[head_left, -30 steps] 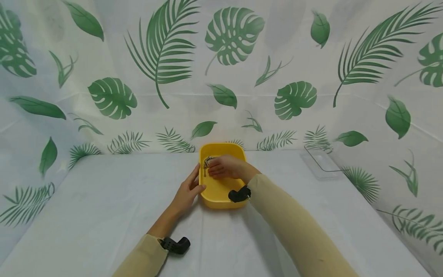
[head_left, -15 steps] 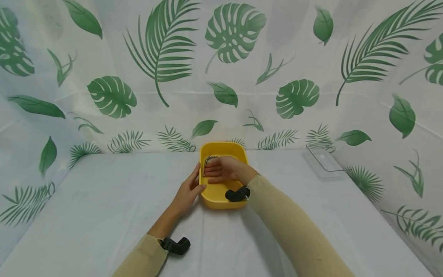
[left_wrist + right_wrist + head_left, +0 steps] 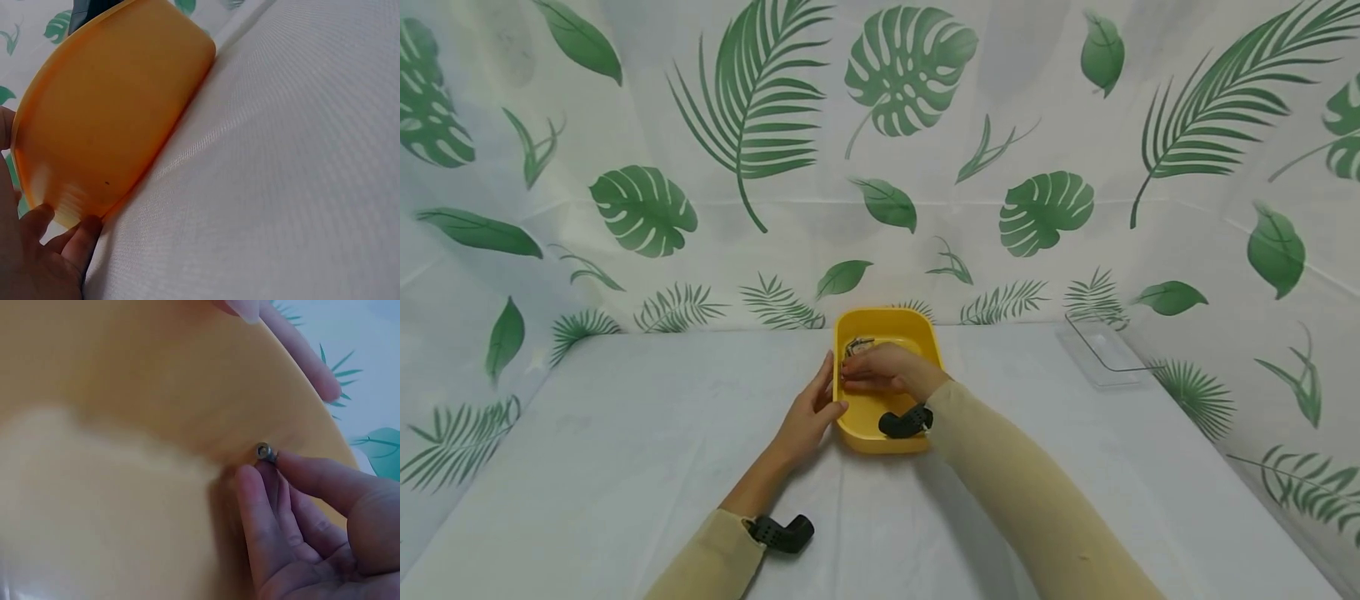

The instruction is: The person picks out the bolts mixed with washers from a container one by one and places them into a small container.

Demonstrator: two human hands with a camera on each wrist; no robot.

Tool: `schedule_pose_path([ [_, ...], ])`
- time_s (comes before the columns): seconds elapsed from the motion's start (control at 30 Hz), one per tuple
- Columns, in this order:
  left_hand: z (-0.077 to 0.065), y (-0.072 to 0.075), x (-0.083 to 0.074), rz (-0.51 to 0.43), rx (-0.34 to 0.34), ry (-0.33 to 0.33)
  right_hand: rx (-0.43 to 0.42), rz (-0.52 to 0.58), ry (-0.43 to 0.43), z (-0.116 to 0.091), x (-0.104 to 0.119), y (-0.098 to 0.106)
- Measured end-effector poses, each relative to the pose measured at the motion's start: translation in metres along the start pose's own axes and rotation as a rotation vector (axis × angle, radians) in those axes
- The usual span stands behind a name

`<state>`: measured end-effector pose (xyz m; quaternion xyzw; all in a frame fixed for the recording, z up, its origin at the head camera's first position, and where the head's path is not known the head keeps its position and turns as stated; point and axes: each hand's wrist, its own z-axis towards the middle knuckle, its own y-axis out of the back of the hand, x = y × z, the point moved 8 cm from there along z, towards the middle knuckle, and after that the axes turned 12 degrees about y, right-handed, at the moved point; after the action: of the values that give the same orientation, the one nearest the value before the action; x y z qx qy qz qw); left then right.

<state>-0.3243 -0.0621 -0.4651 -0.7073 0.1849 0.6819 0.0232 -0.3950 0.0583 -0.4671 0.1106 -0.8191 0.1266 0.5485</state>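
Observation:
A yellow plastic tray (image 3: 880, 443) stands on the white tabletop. My left hand (image 3: 805, 421) holds its left wall, with the thumb at the rim and the fingers along the outside; in the left wrist view the fingertips (image 3: 40, 214) touch the outer wall. Inside the tray, my right hand (image 3: 887, 369) pinches a small metal hex socket bolt (image 3: 264, 450) between thumb and fingers, close to the left wall. Only the bolt's head shows clearly; the fingers hide its shank. Several small metal pieces (image 3: 859, 342) lie just beyond the right hand, partly covered by it.
A transparent shallow container (image 3: 1101, 358) with a dark line along its edge lies at the table's right rear. Behind and beside the table hangs a white cloth (image 3: 880, 250) printed with green leaves. Black camera mounts sit on both wrists.
My right hand's spread fingers have drawn together into a pinch, and the hand has shifted slightly left toward the tray's wall. My left hand keeps its place on the tray.

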Motion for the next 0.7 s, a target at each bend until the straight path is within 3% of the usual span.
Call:
schedule_pose_path([
  [0.57,-0.0019,0.0018,0.0003,0.038,-0.016,0.011,-0.062,-0.09,0.002,-0.0013,0.0026,0.0022],
  [0.7,-0.0011,0.0016,-0.0005,0.042,-0.021,0.014,-0.038,-0.127,-0.011,-0.006,0.0071,0.0053],
])
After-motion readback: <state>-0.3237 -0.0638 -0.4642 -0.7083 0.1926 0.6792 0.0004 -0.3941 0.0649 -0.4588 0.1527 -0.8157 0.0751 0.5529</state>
